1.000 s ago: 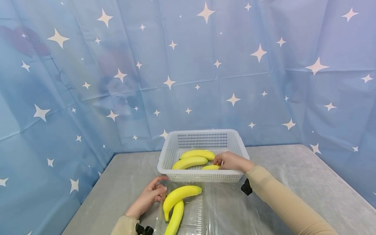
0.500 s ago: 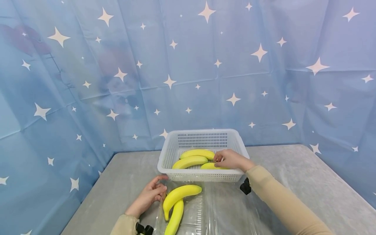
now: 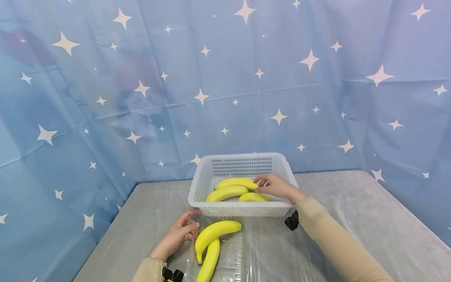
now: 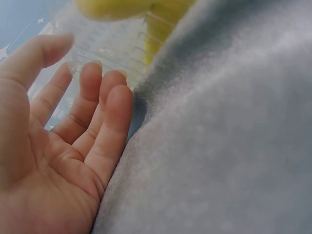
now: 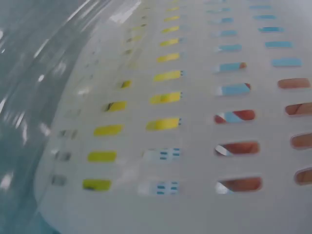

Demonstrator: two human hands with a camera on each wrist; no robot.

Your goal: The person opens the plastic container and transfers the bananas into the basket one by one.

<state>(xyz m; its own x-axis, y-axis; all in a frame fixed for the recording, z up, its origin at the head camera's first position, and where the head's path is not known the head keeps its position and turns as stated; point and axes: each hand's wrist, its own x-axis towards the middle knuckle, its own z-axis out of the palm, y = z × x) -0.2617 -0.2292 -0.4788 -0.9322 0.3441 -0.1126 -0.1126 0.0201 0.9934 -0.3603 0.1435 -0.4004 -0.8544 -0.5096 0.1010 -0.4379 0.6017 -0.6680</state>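
Observation:
A white perforated basket stands at the back of the table with three yellow bananas inside: a rear banana, a left banana and a front banana. My right hand reaches over the basket's right side, thumb and fingers parted at the right end of the rear banana. Before the basket lies a clear plastic container holding two crossed bananas, an upper banana and a lower banana. At its left edge rests my left hand; in the left wrist view its fingers bend loosely, the palm bare.
A grey cloth covers the table. Behind it hangs a blue curtain with white stars. Through the basket's slotted wall in the right wrist view, bits of yellow show, with clear plastic close alongside.
My right hand has let go of the front banana, which now lies in the basket, and has moved up and slightly back. The left hand stays where it was.

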